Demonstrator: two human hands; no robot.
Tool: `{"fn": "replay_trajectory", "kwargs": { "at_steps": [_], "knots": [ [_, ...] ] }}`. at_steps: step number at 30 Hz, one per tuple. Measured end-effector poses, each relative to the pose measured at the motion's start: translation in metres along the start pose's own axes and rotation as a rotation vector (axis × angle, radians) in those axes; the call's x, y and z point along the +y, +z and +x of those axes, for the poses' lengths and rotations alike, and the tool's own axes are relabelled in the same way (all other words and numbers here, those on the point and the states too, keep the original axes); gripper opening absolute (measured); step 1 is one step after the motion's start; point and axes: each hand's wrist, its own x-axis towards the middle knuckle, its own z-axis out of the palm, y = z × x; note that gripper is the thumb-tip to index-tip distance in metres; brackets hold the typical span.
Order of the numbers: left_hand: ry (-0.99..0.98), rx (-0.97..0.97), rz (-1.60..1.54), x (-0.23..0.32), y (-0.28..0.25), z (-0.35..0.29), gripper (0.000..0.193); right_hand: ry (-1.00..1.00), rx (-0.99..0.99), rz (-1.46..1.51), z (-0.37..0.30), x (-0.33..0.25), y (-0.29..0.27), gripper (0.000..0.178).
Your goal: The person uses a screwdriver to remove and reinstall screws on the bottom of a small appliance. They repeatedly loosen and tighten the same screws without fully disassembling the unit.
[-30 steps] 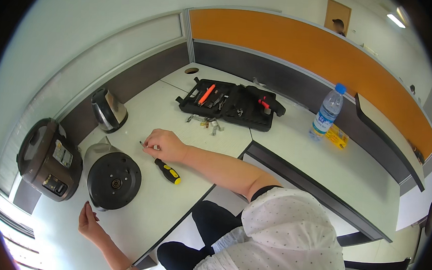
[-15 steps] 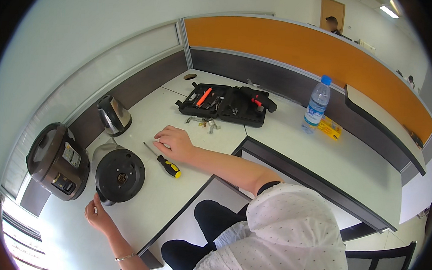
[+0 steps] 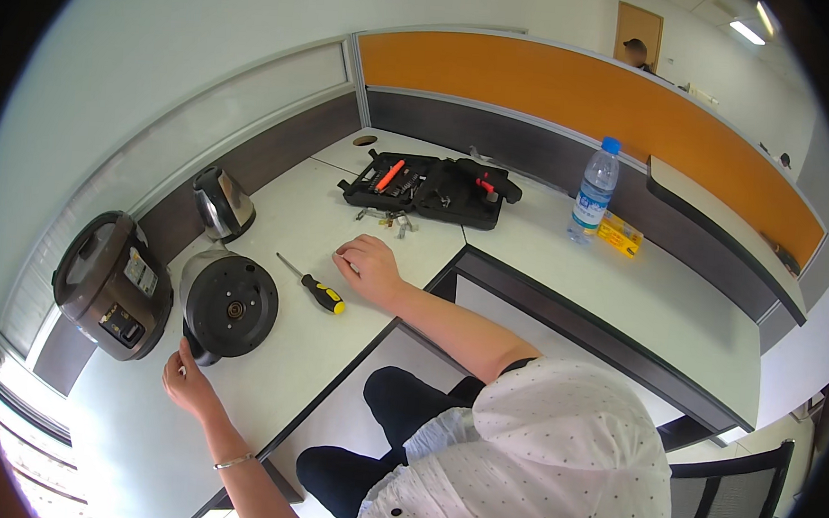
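A kettle-shaped metal appliance (image 3: pixel 201 263) lies on its side, its round black base (image 3: pixel 232 307) facing me and its black handle (image 3: pixel 198 348) toward my left hand (image 3: pixel 188 385). That hand's fingers are curled together at the handle's end; a pale speck shows between them, too small to name. My right hand (image 3: pixel 372 271) rests above the desk with loosely bent, parted fingers, apart from the appliance. Between it and the black base lies a yellow-and-black screwdriver (image 3: pixel 321 294), its shaft pointing away to the left. Nothing can be made out in the right fingers.
A brown rice cooker (image 3: pixel 114 288) and a steel kettle (image 3: pixel 223 206) stand at the left. Farther back is an open black tool case (image 3: pixel 456 205), with small metal parts (image 3: pixel 386 221) before it. A water bottle (image 3: pixel 593 194) and yellow box (image 3: pixel 620 235) stand right, near an orange partition (image 3: pixel 539 77).
My right hand has moved to the right, away from the screwdriver's shaft. My left hand stays by the handle. The whole view has shifted slightly.
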Motion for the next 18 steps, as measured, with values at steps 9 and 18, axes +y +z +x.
{"fn": "replay_trajectory", "kwargs": {
  "at_steps": [9,18],
  "knots": [
    [0.031,0.015,-0.048,0.005,-0.002,-0.003,0.038,0.012,-0.011,-0.066,0.001,0.004,0.004,0.012],
    [0.134,0.069,-0.049,0.018,-0.007,-0.010,0.036,-0.009,-0.025,-0.128,0.001,0.004,0.006,0.015]
  ]
}}
